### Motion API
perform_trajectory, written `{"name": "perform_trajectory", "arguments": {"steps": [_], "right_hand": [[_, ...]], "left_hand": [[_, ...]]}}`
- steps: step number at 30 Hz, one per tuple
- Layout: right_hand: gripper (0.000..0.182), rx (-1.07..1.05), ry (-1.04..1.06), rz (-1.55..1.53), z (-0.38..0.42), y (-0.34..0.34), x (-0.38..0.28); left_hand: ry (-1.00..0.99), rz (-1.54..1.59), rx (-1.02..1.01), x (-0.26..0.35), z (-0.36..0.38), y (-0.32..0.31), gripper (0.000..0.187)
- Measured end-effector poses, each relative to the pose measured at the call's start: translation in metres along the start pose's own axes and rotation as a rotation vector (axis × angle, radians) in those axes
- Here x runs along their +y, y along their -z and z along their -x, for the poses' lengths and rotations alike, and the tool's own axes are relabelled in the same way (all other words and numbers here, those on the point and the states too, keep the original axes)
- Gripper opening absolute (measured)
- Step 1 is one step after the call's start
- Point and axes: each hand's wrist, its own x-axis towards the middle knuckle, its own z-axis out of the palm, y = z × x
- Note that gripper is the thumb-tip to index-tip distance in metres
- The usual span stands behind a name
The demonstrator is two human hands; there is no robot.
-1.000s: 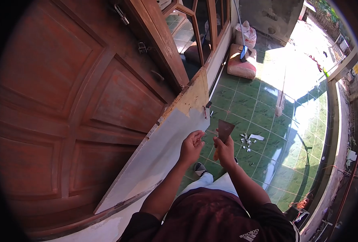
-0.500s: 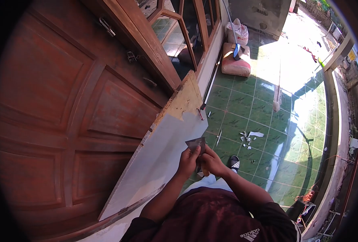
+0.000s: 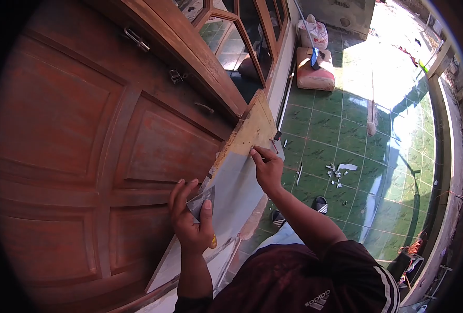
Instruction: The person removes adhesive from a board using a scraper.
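Note:
My left hand (image 3: 192, 219) is closed around a putty knife (image 3: 203, 202), its flat metal blade pointing up and a bit of yellow handle showing below the palm. Beside it leans a long board (image 3: 236, 180), white over most of its face, with bare yellowish wood (image 3: 255, 125) at the upper end. My right hand (image 3: 268, 169) is at the board's face, thumb and fingertips pinched together on the edge of the white surface layer (image 3: 236, 163), where it meets the bare wood. How far that edge is lifted is hidden by the fingers.
A brown panelled door (image 3: 101, 156) fills the left side. White scraps (image 3: 338, 172) lie on the green tiled floor (image 3: 320, 125). Sacks (image 3: 315, 73) stand against the wall, with a blue-headed broom (image 3: 315, 57) leaning there. Wires and a dark box (image 3: 406, 261) sit at lower right.
My hands have come apart. The left has moved left with the putty knife; the right has let go of it and reached up to the white layer's edge.

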Motion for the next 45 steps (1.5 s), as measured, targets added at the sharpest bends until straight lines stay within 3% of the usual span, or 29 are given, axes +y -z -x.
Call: {"name": "perform_trajectory", "arguments": {"steps": [5, 8, 14, 23, 29, 32, 41, 45], "right_hand": [[0.030, 0.094, -0.015, -0.003, 0.003, -0.011, 0.005], [0.027, 0.154, -0.022, -0.118, 0.005, -0.019, 0.005], [0.024, 0.109, -0.022, 0.046, 0.001, -0.018, -0.010], [0.019, -0.061, -0.175, -0.224, -0.005, -0.016, 0.014], [0.021, -0.058, -0.190, -0.349, -0.003, -0.017, 0.023], [0.016, -0.101, -0.263, -0.324, 0.000, -0.010, 0.026], [0.023, -0.142, -0.166, -0.185, 0.002, 0.000, 0.052], [0.024, -0.210, -0.348, -0.286, 0.010, 0.018, 0.061]], "left_hand": [[0.212, 0.331, -0.070, -0.007, 0.000, -0.018, 0.023], [0.191, 0.316, -0.081, -0.008, -0.001, -0.020, 0.024], [0.145, 0.259, -0.104, -0.007, -0.003, -0.020, 0.025], [0.121, 0.243, -0.123, -0.012, -0.005, -0.020, 0.027], [0.114, 0.221, -0.110, -0.012, -0.006, -0.021, 0.027], [0.106, 0.211, -0.106, -0.015, -0.005, -0.022, 0.027], [0.149, 0.229, -0.110, -0.012, -0.007, -0.022, 0.024], [0.131, 0.210, -0.100, -0.010, -0.006, -0.023, 0.024]]}}
